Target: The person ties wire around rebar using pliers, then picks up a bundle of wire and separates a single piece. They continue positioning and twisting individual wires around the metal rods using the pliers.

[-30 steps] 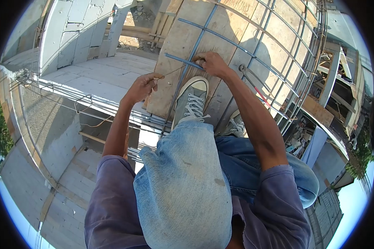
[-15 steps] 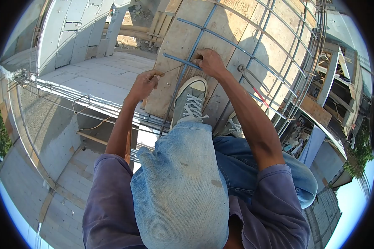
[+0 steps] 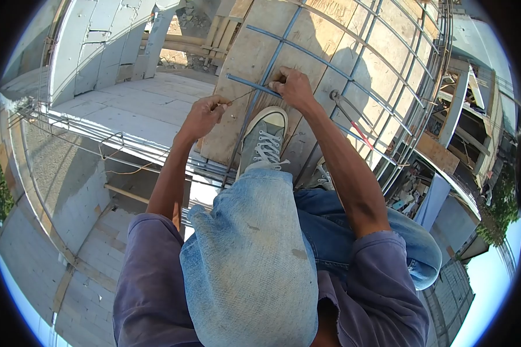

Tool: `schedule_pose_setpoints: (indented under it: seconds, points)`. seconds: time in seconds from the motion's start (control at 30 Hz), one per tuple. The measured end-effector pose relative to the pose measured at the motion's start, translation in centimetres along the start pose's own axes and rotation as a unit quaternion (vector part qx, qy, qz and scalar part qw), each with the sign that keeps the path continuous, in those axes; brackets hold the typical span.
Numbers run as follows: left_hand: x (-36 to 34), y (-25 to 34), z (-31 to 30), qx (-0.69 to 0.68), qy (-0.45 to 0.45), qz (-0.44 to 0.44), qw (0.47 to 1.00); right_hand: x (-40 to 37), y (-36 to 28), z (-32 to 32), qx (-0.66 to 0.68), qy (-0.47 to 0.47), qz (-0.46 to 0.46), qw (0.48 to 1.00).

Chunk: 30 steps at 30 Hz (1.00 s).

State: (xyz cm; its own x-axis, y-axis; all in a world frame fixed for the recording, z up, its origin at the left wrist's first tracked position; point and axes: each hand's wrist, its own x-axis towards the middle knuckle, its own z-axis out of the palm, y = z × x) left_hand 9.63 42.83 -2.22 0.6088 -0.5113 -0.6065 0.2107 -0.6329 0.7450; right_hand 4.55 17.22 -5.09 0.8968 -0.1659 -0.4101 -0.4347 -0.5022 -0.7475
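Between my hands runs a thin tie wire point(image 3: 241, 97), crossing near the joint of two blue-grey rebars point(image 3: 267, 70). My left hand point(image 3: 205, 118) pinches the wire's near end, left of the bars. Right at the crossing, my right hand point(image 3: 293, 88) has its fingers closed at the bar end, seemingly on the wire's other end, though the fingertips hide it. Wooden boards point(image 3: 228, 121) lie beneath the bars. To the right of my right forearm, a pair of pincers point(image 3: 351, 120) with a red grip rests on the rebar grid.
My sneaker point(image 3: 264, 136) stands on the boards just below the hands. Bundled steel bars point(image 3: 150, 163) run along the left edge, above a lower walled space point(image 3: 92, 214). More rebar point(image 3: 408, 139) lines the right edge, with scrap timber point(image 3: 463, 115) beyond.
Both hands stay at the same crossing with the wire between them. My right forearm has shifted slightly left, and the view has moved a little.
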Motion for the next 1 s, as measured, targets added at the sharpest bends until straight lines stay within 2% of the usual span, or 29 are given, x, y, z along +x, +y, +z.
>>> schedule_pose_setpoints:
  seconds: [0.2,0.27,0.33,0.37,0.5,0.57,0.63,0.67,0.73,0.77,0.83,0.87,0.93,1.0]
  points:
    - [-1.1,1.8,0.6,0.015,0.015,-0.002,1.0,-0.8,-1.7,0.0,-0.012,0.025,-0.013,1.0]
    - [-1.3,3.3,0.9,0.018,0.021,0.007,1.0,-1.3,-2.5,0.4,0.002,0.057,-0.049,0.997]
    - [-1.2,4.8,1.4,0.078,0.061,0.116,0.988,-1.6,-2.8,1.2,0.001,0.076,-0.066,0.995]
    - [-0.9,5.6,1.7,0.079,0.062,0.116,0.988,-1.7,-2.9,1.7,0.001,0.096,-0.083,0.992]
    - [1.0,9.5,3.2,0.221,0.013,0.135,0.966,-2.3,-2.9,3.5,-0.023,0.159,-0.095,0.982]
    - [1.9,11.2,2.8,0.273,-0.01,0.136,0.952,-2.9,-2.8,3.9,0.032,0.194,-0.079,0.977]
    - [3.2,12.9,2.2,0.389,-0.069,0.122,0.91,-3.4,-2.8,4.2,0.039,0.208,-0.084,0.974]
    - [4.1,13.2,1.7,0.392,-0.069,0.125,0.909,-3.5,-2.8,4.2,0.045,0.219,-0.091,0.97]
    - [5.6,13.5,0.8,0.452,-0.09,0.249,0.852,-3.9,-2.8,4.2,0.04,0.22,-0.097,0.97]
    - [6.2,14.3,0.8,0.453,-0.092,0.249,0.851,-3.9,-2.8,4.3,0.034,0.218,-0.103,0.97]
    - [7.2,16.3,1.4,0.531,-0.151,0.254,0.794,-4.0,-2.2,4.9,0.033,0.231,-0.124,0.964]
    - [7.9,16.8,1.8,0.531,-0.151,0.253,0.794,-3.9,-2.0,5.0,0.03,0.244,-0.15,0.958]
    - [9.5,17.9,2.7,0.599,-0.193,0.236,0.74,-3.8,-1.8,4.9,0.004,0.232,-0.171,0.958]
    - [10.2,18.9,3.8,0.609,-0.208,0.227,0.731,-3.8,-2.0,4.6,-0.02,0.216,-0.19,0.957]
